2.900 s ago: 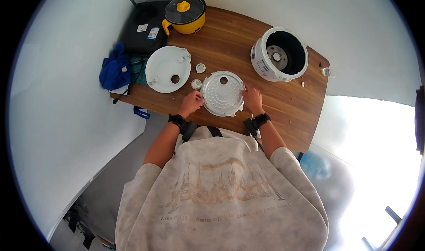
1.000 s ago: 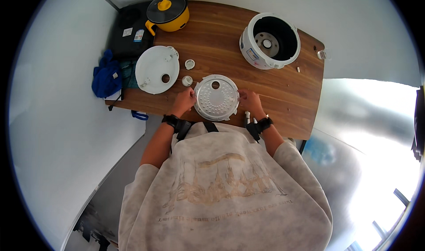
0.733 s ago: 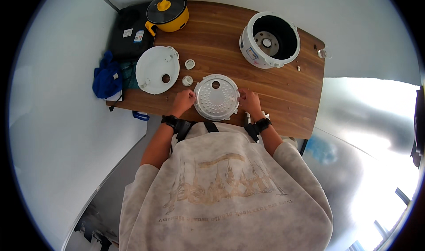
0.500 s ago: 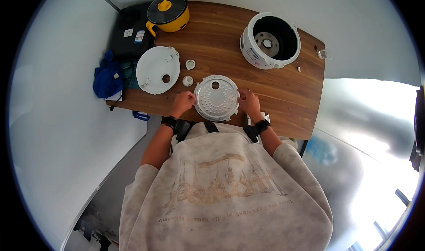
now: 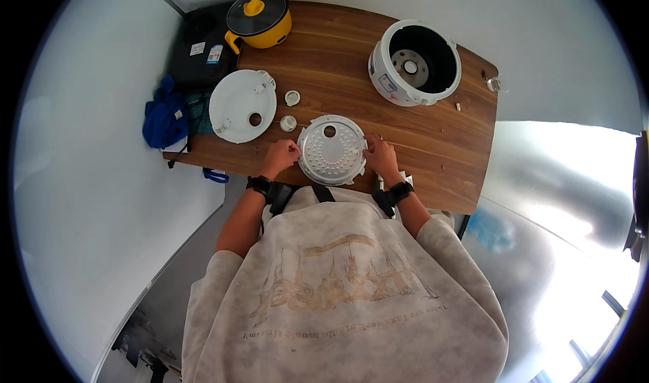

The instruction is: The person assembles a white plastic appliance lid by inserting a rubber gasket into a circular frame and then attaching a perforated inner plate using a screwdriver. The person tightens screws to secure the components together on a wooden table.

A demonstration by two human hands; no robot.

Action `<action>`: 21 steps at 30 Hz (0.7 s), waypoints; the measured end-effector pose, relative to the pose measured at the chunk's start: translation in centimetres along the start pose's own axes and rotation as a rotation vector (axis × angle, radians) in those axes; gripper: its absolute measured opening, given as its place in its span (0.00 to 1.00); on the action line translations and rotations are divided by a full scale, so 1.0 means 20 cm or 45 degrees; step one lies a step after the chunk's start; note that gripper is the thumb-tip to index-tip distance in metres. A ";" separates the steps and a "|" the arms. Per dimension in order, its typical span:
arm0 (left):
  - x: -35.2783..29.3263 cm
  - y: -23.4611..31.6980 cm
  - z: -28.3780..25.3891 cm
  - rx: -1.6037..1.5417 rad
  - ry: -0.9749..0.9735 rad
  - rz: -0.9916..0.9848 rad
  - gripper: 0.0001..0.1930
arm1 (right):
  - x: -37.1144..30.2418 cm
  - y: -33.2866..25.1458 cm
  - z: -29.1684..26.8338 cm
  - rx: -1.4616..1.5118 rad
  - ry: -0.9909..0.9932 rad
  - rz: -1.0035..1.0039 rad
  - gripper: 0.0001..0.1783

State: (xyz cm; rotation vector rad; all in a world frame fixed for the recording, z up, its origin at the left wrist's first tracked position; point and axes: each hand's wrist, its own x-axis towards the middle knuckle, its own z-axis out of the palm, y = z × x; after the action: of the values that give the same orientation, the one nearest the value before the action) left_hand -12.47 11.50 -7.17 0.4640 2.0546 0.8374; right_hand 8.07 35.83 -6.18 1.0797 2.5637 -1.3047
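A round silver metal lid plate, dotted with dimples and pierced by one hole near its far edge, is at the table's near side in front of me. My left hand is closed, its fingertips pinching the plate's left rim. On the opposite rim, the fingers of my right hand grip the plate's edge. Left of it lies a white oval lid cover with a round hole. Between cover and plate sit two small white round caps, one farther and one nearer.
A white rice cooker body, its top uncovered, stands at the back right. A clear cup is by the right edge. At the back left are a yellow pot with a dark lid, a black bag and a blue cloth.
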 end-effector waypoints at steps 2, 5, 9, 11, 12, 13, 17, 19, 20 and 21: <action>0.00 0.00 0.00 -0.009 -0.009 0.001 0.08 | 0.00 0.00 0.00 -0.019 0.004 -0.001 0.22; 0.00 -0.02 0.00 -0.047 -0.011 0.003 0.08 | 0.00 0.01 0.01 -0.041 0.011 -0.020 0.22; 0.00 -0.01 0.00 -0.071 -0.030 0.017 0.08 | 0.00 0.01 0.01 -0.043 0.009 0.019 0.22; -0.01 -0.01 0.00 -0.066 -0.045 0.020 0.07 | 0.01 0.03 0.00 -0.010 0.029 -0.014 0.22; 0.00 -0.02 0.00 -0.056 -0.049 0.016 0.07 | 0.02 0.04 0.00 0.007 0.039 -0.031 0.22; 0.00 -0.03 0.00 -0.046 -0.054 0.013 0.07 | 0.03 0.04 0.01 0.007 0.037 -0.031 0.21; 0.01 -0.05 0.00 -0.071 -0.086 -0.020 0.07 | 0.03 0.03 0.02 -0.009 0.047 -0.034 0.20; 0.01 -0.05 0.00 -0.073 -0.092 -0.015 0.08 | 0.02 0.03 0.02 -0.014 0.054 -0.034 0.20; 0.01 -0.05 0.00 -0.080 -0.095 -0.010 0.08 | 0.03 0.03 0.02 -0.011 0.054 -0.035 0.20; 0.01 -0.05 0.00 -0.087 -0.100 -0.006 0.08 | 0.02 0.03 0.02 -0.008 0.053 -0.034 0.20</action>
State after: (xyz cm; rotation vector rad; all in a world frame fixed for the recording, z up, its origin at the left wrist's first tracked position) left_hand -12.56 10.86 -7.96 0.4477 1.9481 0.8701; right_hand 7.94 36.02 -6.95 1.0860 2.6192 -1.2927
